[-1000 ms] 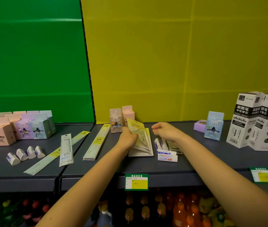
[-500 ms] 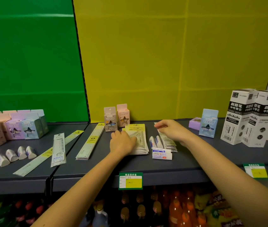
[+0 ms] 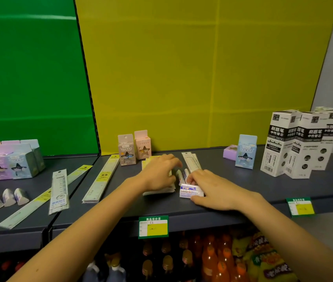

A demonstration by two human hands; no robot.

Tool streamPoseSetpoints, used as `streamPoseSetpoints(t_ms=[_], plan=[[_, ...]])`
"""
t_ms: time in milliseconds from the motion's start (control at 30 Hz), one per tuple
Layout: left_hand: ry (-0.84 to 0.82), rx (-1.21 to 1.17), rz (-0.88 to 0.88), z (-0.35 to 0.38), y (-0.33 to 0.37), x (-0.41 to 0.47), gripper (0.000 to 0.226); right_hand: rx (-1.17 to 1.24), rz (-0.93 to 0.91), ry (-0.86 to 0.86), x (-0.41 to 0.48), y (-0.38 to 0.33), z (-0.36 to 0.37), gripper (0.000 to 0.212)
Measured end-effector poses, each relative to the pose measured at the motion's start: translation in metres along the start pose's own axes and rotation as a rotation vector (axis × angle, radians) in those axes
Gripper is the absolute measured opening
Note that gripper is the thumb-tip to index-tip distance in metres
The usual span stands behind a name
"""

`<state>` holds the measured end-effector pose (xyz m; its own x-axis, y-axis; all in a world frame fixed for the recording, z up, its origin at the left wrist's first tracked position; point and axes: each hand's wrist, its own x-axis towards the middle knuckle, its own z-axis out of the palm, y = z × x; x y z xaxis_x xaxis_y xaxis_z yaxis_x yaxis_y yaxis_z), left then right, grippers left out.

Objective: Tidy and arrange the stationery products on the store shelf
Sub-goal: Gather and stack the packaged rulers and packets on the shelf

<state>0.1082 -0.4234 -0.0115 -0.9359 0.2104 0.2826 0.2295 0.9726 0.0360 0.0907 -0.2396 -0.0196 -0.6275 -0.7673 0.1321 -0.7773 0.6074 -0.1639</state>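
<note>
My left hand [image 3: 158,174] lies flat on a stack of yellow-and-white set-square packs [image 3: 157,191] in the middle of the dark shelf [image 3: 243,190]. My right hand [image 3: 212,187] grips a small white eraser box [image 3: 191,191] between thumb and fingers, near the shelf's front. Two small white erasers [image 3: 182,174] lie between the hands. A pack of short rulers [image 3: 191,160] lies just behind my right hand.
Long ruler packs [image 3: 101,180] [image 3: 58,192] lie to the left, with several small erasers [image 3: 8,197] and pastel boxes [image 3: 10,159] at far left. Two pastel boxes [image 3: 134,148] stand at the back, a blue box [image 3: 246,151] and tall white refill boxes [image 3: 300,143] on the right.
My right hand came forward from the short ruler pack to the white eraser box and took hold of it. My left hand stayed on the set-square stack.
</note>
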Motion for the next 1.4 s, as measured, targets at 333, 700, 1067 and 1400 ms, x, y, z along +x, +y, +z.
streamPoseSetpoints(t_ms=[333,700,1067,1400], plan=[[-0.335,-0.104,0.017,0.004,0.015,0.024,0.057,-0.105,0.072,-0.104,-0.003,0.001,-0.006,0.041],[-0.359,0.055,0.093,0.0,0.018,0.038,0.049,-0.161,0.092,-0.136,-0.016,0.018,-0.013,0.046],[-0.443,0.18,0.107,-0.001,0.024,0.046,0.052,-0.218,0.129,-0.154,-0.018,0.025,-0.013,0.038],[-0.478,0.111,0.08,0.006,0.025,0.042,0.031,-0.109,0.177,-0.14,-0.017,0.036,-0.016,0.038]])
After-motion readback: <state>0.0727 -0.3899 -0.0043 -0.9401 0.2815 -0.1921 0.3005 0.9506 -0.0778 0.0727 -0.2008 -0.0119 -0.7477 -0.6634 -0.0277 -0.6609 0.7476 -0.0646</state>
